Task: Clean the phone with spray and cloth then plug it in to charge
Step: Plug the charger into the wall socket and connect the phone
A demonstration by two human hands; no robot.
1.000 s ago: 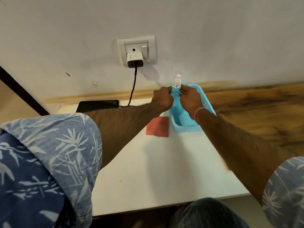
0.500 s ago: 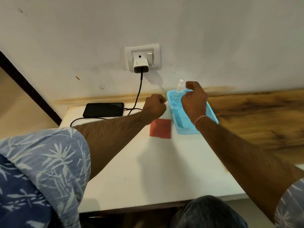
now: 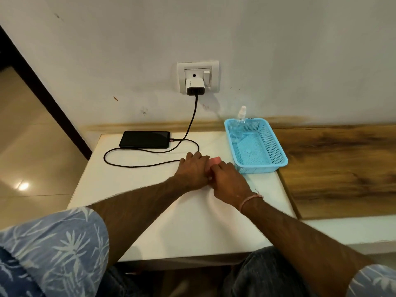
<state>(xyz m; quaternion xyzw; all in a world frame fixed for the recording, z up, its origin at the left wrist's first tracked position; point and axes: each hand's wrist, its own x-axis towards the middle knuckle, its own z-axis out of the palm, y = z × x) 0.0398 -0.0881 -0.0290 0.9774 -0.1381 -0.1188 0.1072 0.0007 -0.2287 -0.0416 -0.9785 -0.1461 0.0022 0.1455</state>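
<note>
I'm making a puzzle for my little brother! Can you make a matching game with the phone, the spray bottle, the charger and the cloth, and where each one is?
Things:
1. phone
2. spray bottle
3. charger
4. cloth

Places:
A. plugged into the wall socket
B. under the left hand and right hand
C. leaning in a corner of the blue basket
D. lying flat on the white table with the cable plugged in

Pairs: 1-D, 2-C, 3-A, 4-B
</note>
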